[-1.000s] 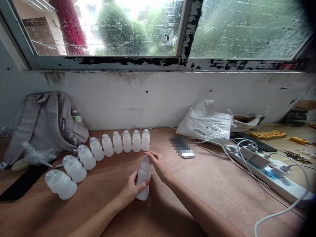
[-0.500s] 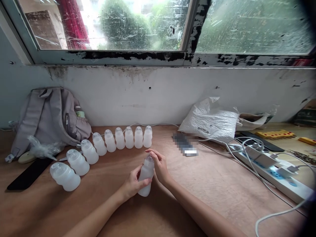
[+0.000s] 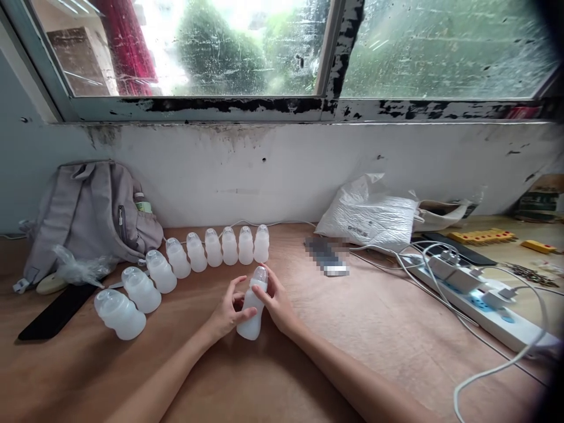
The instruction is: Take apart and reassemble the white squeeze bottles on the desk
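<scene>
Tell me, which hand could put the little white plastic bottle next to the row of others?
Probably the left hand. It grips the body of the small milky-white plastic bottle, and the curved row of matching white bottles lies on that side. The right hand only pinches near the cap.

A blurred patch [image 3: 328,258] on the table [image 3: 374,329] hides a flat item. The green bottle [image 3: 141,204] sits mostly inside the backpack [image 3: 83,217]. The power strip [image 3: 484,305] runs off the right edge.

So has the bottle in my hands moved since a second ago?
Yes. The bottle has shifted slightly left and tilted, its base now farther left of the last bottle in the row, with both hands on it.
</scene>
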A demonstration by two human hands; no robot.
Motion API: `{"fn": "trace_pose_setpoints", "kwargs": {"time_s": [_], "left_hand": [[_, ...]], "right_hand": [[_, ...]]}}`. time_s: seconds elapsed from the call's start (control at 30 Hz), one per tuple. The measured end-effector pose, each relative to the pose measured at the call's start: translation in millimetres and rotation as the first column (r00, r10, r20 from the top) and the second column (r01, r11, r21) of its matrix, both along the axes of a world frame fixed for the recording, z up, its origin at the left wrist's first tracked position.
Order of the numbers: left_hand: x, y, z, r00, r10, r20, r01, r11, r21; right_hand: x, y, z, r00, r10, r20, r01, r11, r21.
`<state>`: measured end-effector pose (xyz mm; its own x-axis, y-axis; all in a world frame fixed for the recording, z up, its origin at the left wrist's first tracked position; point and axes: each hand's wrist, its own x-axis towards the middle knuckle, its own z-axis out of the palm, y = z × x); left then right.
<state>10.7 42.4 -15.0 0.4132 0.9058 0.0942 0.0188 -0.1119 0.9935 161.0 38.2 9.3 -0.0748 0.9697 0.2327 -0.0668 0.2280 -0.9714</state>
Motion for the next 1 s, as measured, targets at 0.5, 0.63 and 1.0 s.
{"fn": "trace_pose_setpoints", "kwargs": {"time_s": [0.5,0.63,1.0], "left_hand": [[-2,-3,-9.6,0.731,0.456,-0.508,-0.029,0.764,0.645],[0,-3,-13.1,0.622,0.526,-0.581,-0.011,0.747,0.664],[2,-6,-8.1,0.543,0.47,-0.696,0.087,0.793,0.603]], "right_hand": [[-1,9,-11.1,0.94,0.138,0.312,-0.177,0.979,0.101],[21,32,-12.4,0.932,0.049,0.358,-0.113,0.98,0.16],[74,89,-27.2,0.793,-0.368,0.486,0.332,0.929,0.161]]}}
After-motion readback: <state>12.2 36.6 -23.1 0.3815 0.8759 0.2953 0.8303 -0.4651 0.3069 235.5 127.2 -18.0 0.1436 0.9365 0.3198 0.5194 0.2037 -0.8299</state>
